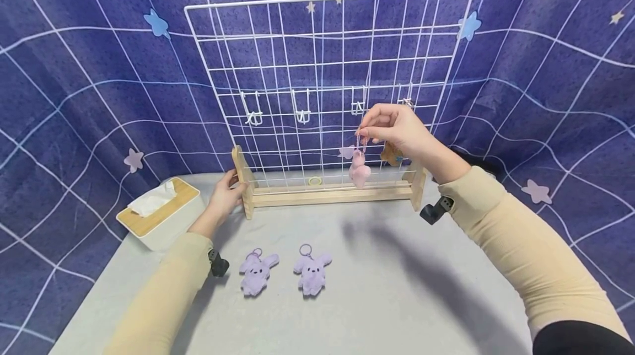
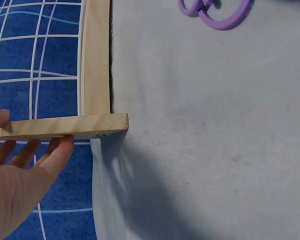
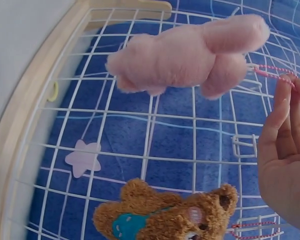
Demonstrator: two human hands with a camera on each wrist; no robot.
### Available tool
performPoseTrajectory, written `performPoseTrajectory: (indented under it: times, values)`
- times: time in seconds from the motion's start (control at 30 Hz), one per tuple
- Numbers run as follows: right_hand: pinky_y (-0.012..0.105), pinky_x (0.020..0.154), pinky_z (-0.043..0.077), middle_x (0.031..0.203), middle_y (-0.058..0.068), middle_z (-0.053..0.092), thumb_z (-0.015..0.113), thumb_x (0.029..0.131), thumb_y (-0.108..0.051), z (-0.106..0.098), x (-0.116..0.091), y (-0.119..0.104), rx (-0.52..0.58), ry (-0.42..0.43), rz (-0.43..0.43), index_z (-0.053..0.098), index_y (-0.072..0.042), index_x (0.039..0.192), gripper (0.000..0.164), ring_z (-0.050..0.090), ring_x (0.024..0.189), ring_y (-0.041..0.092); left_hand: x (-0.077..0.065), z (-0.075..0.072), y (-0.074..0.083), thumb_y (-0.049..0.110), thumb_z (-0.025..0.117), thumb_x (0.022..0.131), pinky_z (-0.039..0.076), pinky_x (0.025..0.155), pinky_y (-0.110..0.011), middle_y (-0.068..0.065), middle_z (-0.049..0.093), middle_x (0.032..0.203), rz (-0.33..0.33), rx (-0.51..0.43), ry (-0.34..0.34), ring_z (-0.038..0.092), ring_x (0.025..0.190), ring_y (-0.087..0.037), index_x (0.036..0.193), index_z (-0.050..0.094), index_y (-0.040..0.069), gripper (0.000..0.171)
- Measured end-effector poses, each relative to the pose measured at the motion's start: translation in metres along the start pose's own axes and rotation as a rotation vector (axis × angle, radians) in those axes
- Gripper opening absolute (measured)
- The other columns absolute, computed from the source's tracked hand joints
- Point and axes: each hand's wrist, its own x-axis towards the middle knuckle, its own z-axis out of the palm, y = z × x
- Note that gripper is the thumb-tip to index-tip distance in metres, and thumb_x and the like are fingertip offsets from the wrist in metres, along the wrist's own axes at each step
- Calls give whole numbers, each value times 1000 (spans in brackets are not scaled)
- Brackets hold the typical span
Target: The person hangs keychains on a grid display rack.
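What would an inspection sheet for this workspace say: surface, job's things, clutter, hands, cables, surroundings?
Surface: pale grey tabletop, shadows across it.
Job's things: pink plush charm on a pink beaded loop, held before a white wire grid rack with wooden base; brown plush bear at the grid's right side; left lilac plush keychain and right lilac plush keychain lying on the tabletop.
Clutter: white tissue box with wood-coloured lid, left of the rack.
Hands: left hand grips the rack's left wooden end piece; right hand pinches the beaded loop.
Cables: nothing seen.
Surroundings: blue-purple fabric backdrop with printed stars and pale lines.
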Motion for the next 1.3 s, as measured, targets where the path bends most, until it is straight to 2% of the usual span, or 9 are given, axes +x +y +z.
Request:
performPoseTrajectory:
  times: [0.1, 0.17, 0.23, 0.33, 0.5, 0.7, 0.93, 1.17, 1.3]
  values:
    - [22, 48, 48, 87, 11, 75, 74, 94, -5, -2, 2, -3, -7, 26, 7, 74, -9, 94, 5, 65, 71, 17, 1, 0, -1, 6, 51, 106, 43, 107, -62, -32, 26, 160, 8, -2, 3, 36, 138, -52, 160, 20, -2, 63]
    - [23, 49, 49, 88, 14, 75, 74, 94, -6, -3, 4, -4, -10, 41, 12, 74, -8, 95, 2, 66, 72, 19, 1, 0, -1, 6, 51, 106, 43, 107, -62, -32, 26, 159, 12, -1, 1, 36, 138, -52, 160, 19, -2, 63]
    - [26, 63, 55, 90, 14, 75, 73, 95, -7, -3, 5, -5, -14, 55, 5, 73, -6, 97, 2, 68, 81, 21, 0, 0, -1, 7, 51, 106, 43, 107, -62, -32, 27, 159, 9, 6, 2, 36, 138, -52, 160, 19, -2, 63]
    - [30, 74, 58, 91, 12, 75, 73, 95, -8, -4, 8, -6, -8, 72, -7, 72, -3, 99, 6, 69, 84, 22, -1, 0, 0, 7, 51, 106, 43, 107, -62, -31, 26, 159, 5, 18, 1, 36, 139, -51, 160, 18, -1, 63]
    - [28, 72, 57, 91, 9, 75, 75, 93, -7, -6, 17, -8, 2, 114, -31, 72, -3, 98, 7, 68, 82, 20, -2, -1, -1, 6, 50, 106, 43, 107, -62, -32, 26, 159, 12, 15, 3, 36, 139, -52, 161, 18, 0, 64]
    - [27, 71, 56, 93, 12, 75, 76, 93, -7, -9, 25, -7, 4, 143, -36, 72, -2, 98, 9, 68, 81, 18, -1, 0, -1, 5, 51, 105, 44, 107, -61, -31, 28, 159, 11, 13, 10, 37, 138, -52, 161, 18, 0, 64]
    - [24, 67, 54, 90, 5, 76, 76, 91, -3, -8, 30, -7, 66, 180, -11, 74, -6, 95, 5, 67, 77, 16, -1, 0, -1, 4, 51, 105, 45, 106, -60, -31, 29, 158, 1, 14, 15, 38, 137, -50, 160, 19, -1, 64]
    - [26, 70, 56, 91, 7, 76, 77, 91, -5, -8, 32, 0, 25, 219, 10, 73, -7, 94, 6, 67, 77, 16, 1, 0, -4, 4, 51, 105, 45, 106, -61, -31, 31, 157, 6, 11, 19, 40, 135, -50, 160, 22, -1, 61]
    - [26, 73, 57, 92, 3, 76, 75, 92, -2, -8, 34, 3, 19, 243, 7, 73, -7, 94, 5, 68, 79, 15, 1, 0, -4, 6, 51, 106, 45, 106, -62, -31, 31, 158, 6, 15, 23, 41, 135, -50, 160, 22, 0, 62]
